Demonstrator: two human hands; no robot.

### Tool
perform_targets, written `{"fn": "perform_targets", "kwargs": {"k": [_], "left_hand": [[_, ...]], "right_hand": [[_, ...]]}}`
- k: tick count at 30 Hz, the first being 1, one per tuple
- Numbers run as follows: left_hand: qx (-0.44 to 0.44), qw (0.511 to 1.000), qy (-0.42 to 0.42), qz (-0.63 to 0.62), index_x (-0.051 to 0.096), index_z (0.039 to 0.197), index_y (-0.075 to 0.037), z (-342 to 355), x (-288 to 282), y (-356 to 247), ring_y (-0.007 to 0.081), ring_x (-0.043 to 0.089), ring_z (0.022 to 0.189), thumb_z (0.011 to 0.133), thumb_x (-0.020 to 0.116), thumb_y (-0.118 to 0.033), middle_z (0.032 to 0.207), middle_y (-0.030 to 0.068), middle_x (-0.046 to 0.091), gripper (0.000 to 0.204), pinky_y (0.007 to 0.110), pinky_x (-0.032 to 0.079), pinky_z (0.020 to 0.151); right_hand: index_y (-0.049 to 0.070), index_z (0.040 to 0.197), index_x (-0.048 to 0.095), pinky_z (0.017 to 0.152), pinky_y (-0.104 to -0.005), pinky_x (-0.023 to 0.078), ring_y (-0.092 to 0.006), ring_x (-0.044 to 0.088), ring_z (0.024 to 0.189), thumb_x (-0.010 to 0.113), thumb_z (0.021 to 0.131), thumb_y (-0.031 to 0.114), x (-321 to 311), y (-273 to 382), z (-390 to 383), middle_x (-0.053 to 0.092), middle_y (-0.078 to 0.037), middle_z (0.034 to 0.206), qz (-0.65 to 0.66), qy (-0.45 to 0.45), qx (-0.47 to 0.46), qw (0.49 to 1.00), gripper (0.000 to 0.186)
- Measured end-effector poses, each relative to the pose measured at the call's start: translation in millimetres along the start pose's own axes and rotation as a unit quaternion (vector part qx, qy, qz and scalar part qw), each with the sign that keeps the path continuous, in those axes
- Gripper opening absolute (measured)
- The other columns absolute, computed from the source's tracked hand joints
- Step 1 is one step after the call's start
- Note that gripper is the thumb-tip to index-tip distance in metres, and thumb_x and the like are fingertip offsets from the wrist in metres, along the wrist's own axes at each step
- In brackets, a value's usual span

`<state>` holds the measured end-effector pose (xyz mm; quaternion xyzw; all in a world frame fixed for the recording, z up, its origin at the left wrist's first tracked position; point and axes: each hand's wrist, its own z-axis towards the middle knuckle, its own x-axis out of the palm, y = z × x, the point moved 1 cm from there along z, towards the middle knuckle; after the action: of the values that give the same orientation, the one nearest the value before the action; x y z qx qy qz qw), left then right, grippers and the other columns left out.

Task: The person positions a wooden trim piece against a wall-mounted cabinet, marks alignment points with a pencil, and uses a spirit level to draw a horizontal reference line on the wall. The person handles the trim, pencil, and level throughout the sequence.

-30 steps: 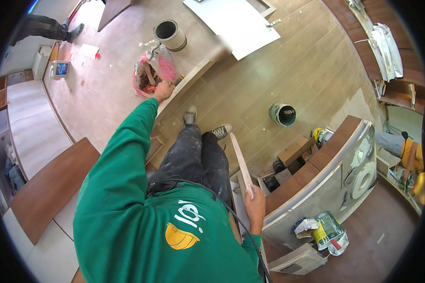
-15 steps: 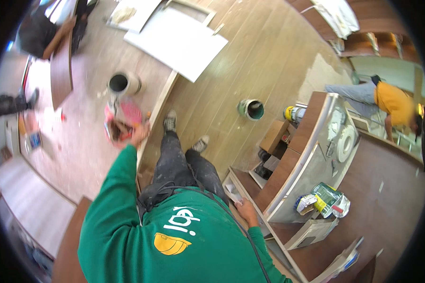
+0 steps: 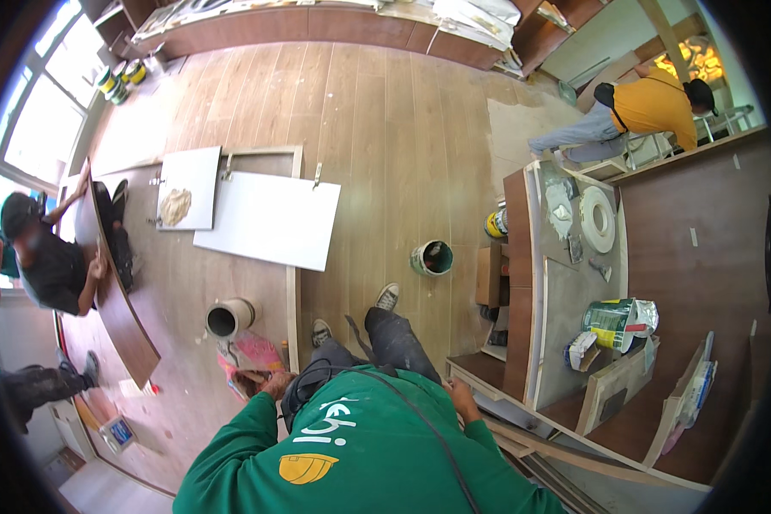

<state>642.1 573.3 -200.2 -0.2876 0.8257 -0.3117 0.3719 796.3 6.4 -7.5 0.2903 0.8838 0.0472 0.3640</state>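
Observation:
My left hand (image 3: 276, 385) is low beside my left hip, next to a pink bag (image 3: 255, 349) with a brown object at its lower edge. Its fingers are too small and partly hidden to tell whether they grip anything. At my right side, near the cabinet corner, my right hand (image 3: 462, 399) has curled fingers. What lies in them, if anything, is hidden. A pale cylindrical bucket (image 3: 242, 315) with a dark opening lies or stands just beyond the pink bag. Ahead of my shoes is a green bucket (image 3: 431, 258).
White panels (image 3: 270, 224) lie ahead left, one bearing a tan heap (image 3: 176, 208). A co-worker (image 3: 56, 257) at left grips a long brown board (image 3: 116, 295); another person in orange (image 3: 651, 107) bends at far right. The cabinet (image 3: 518, 317) to my right carries a tape roll (image 3: 597, 216) and a green-yellow package (image 3: 608, 325).
My view has swung up and turned, showing more of the far room. My left arm has drawn in toward my body from over the bag. The pale object by my right hand no longer shows.

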Motion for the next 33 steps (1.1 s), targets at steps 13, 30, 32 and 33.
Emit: {"fn": "perform_targets", "kwargs": {"k": [13,30,32,33], "left_hand": [[-0.316,0.824,-0.187,-0.432,0.062,0.145,-0.007,174.2,-175.5,-122.9,0.0213,0.071,0.081,0.104,0.060,-0.020,0.096,0.0113,0.075,0.043,0.036,0.058,0.068],[0.295,0.896,-0.303,0.137,0.051,0.153,-0.011,467.2,-473.9,-643.2,0.0338,0.068,0.110,0.074,0.094,-0.032,0.128,0.0106,0.072,0.092,0.043,0.059,0.094],[0.350,0.894,-0.242,0.137,0.052,0.153,-0.011,507.7,-484.3,-663.6,0.0328,0.069,0.109,0.071,0.096,-0.034,0.128,0.0096,0.073,0.096,0.044,0.060,0.090],[0.350,0.911,-0.187,0.110,0.054,0.151,-0.010,527.2,-490.3,-669.9,0.0336,0.069,0.106,0.073,0.094,-0.028,0.121,0.0109,0.074,0.090,0.045,0.059,0.085]], "right_hand": [[0.003,0.121,0.073,0.094,-0.0509,0.055,-0.0451,0.071,0.107,0.073,0.089,0.033,-230.5,166.1,183.4,0.074,-0.026,0.115,-0.069,-0.041,-0.136,0.987,0.044],[0.003,0.117,0.069,0.084,-0.0504,0.056,-0.0431,0.070,0.099,0.072,0.096,0.028,-482.9,446.0,223.0,0.072,-0.021,0.108,0.048,-0.190,-0.420,0.886,0.033],[0.004,0.114,0.068,0.083,-0.0513,0.056,-0.0426,0.070,0.098,0.072,0.096,0.030,-501.4,479.0,231.0,0.072,-0.020,0.108,0.028,-0.200,-0.445,0.872,0.032],[0.004,0.114,0.067,0.086,-0.0517,0.056,-0.0426,0.069,0.100,0.070,0.097,0.030,-509.0,493.6,238.7,0.072,-0.021,0.109,0.022,-0.173,-0.438,0.882,0.032]]}}
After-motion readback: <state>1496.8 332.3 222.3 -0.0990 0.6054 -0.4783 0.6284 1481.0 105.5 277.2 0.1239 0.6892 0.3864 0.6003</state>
